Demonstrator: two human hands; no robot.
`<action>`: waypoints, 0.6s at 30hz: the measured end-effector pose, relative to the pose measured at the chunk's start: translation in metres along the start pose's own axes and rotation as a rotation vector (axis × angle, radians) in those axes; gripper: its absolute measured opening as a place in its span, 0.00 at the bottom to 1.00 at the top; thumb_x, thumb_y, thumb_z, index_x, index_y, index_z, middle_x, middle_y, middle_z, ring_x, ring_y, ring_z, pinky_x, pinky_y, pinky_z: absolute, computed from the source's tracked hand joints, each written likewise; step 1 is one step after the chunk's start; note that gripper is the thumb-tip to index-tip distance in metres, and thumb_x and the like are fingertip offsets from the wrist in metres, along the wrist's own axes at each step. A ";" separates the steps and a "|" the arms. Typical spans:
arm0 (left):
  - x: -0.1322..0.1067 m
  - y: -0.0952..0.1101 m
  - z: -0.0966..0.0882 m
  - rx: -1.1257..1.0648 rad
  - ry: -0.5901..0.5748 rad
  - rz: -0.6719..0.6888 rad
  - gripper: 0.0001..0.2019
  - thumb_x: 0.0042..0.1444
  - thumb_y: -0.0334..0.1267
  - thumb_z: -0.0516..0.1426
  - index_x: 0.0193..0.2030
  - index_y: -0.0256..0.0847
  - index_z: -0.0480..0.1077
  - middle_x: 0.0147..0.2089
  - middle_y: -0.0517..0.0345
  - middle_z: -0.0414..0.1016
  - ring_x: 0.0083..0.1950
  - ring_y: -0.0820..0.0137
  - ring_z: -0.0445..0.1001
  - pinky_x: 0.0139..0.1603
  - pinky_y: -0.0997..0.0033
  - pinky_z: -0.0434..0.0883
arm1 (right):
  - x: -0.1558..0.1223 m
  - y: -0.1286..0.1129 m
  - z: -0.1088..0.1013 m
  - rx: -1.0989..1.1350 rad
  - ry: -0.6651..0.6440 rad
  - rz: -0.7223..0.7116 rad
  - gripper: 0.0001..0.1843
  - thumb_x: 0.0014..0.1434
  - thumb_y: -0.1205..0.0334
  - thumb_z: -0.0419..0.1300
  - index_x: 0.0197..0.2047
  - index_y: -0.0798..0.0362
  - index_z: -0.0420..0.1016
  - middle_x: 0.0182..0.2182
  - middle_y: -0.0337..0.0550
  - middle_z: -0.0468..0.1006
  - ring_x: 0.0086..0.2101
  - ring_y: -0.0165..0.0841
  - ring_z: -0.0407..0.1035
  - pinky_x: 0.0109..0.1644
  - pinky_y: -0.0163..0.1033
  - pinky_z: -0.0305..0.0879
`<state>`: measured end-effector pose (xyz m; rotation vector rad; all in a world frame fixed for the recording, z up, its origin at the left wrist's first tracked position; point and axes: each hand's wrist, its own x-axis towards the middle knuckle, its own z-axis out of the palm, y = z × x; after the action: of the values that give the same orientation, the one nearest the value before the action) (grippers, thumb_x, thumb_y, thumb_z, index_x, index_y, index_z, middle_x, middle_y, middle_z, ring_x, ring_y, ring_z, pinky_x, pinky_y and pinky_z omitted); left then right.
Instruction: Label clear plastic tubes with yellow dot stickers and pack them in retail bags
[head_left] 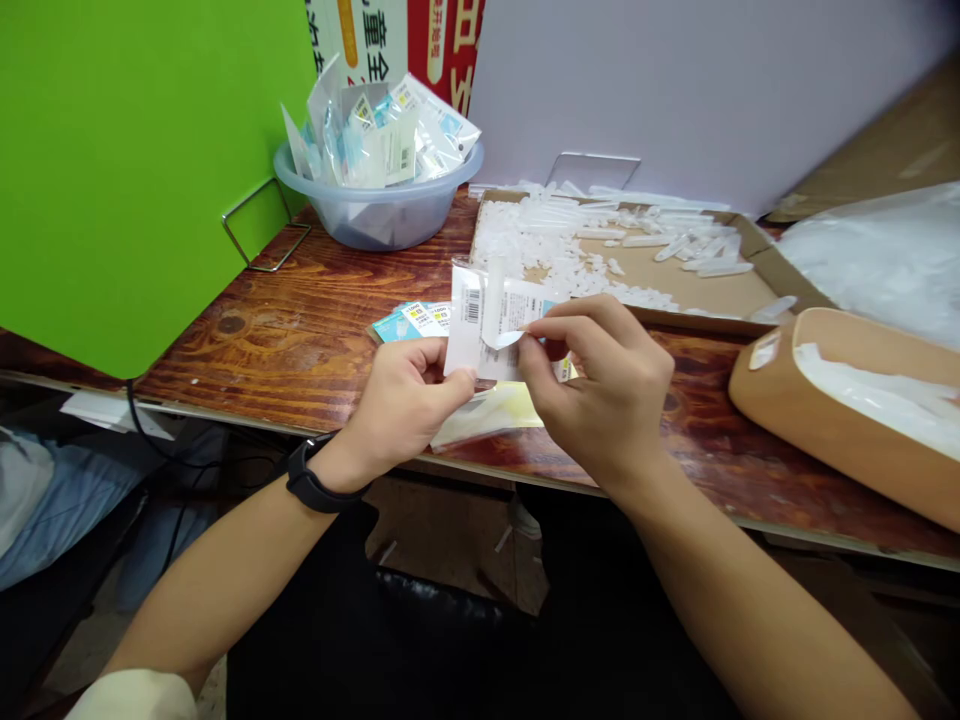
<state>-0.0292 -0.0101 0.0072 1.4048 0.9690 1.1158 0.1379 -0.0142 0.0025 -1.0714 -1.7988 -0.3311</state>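
Observation:
My left hand (pixel 416 400), wearing a black wristband, grips the lower left edge of a clear plastic packet (pixel 466 335) with a white barcoded card in it. Thumb and forefinger of my right hand (pixel 600 375) are pinched on the end of a white strip (pixel 493 300), which curls up off the packet's face. Under the packet, printed cards (pixel 412 322) in blue and white lie on the table, partly covered by my hands. A clear bag with a yellowish part (pixel 517 403) lies near the table's front edge, also partly hidden.
A bluish plastic basin (pixel 390 215) full of packed packets stands at the back left. Behind my hands is a cardboard tray (pixel 720 300) of small translucent plastic pieces. A tan bin (pixel 847 430) holding white plastic bags stands right. Green (pixel 150 150) and grey (pixel 675 80) panels border the wooden table.

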 end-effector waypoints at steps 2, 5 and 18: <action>0.000 0.001 0.000 0.015 -0.020 -0.005 0.05 0.47 0.36 0.61 0.27 0.35 0.75 0.29 0.56 0.77 0.32 0.67 0.75 0.33 0.69 0.72 | 0.000 0.002 0.001 -0.008 0.013 0.021 0.06 0.58 0.69 0.58 0.32 0.49 0.72 0.31 0.45 0.74 0.28 0.33 0.69 0.29 0.41 0.68; 0.001 0.001 0.000 0.057 -0.028 -0.019 0.05 0.46 0.36 0.62 0.28 0.35 0.76 0.29 0.56 0.77 0.31 0.68 0.74 0.32 0.70 0.71 | 0.000 0.008 0.002 -0.003 0.030 0.043 0.06 0.58 0.69 0.58 0.32 0.49 0.72 0.31 0.44 0.74 0.28 0.33 0.69 0.30 0.41 0.69; 0.004 -0.004 -0.001 -0.316 -0.049 -0.131 0.06 0.42 0.34 0.64 0.26 0.35 0.74 0.30 0.57 0.76 0.35 0.68 0.75 0.45 0.64 0.73 | -0.005 0.008 -0.009 -0.017 -0.298 -0.466 0.22 0.61 0.65 0.57 0.59 0.46 0.66 0.57 0.46 0.72 0.60 0.42 0.62 0.61 0.57 0.63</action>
<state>-0.0291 -0.0057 0.0041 1.0928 0.7977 1.0782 0.1506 -0.0177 0.0011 -0.7283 -2.3167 -0.4847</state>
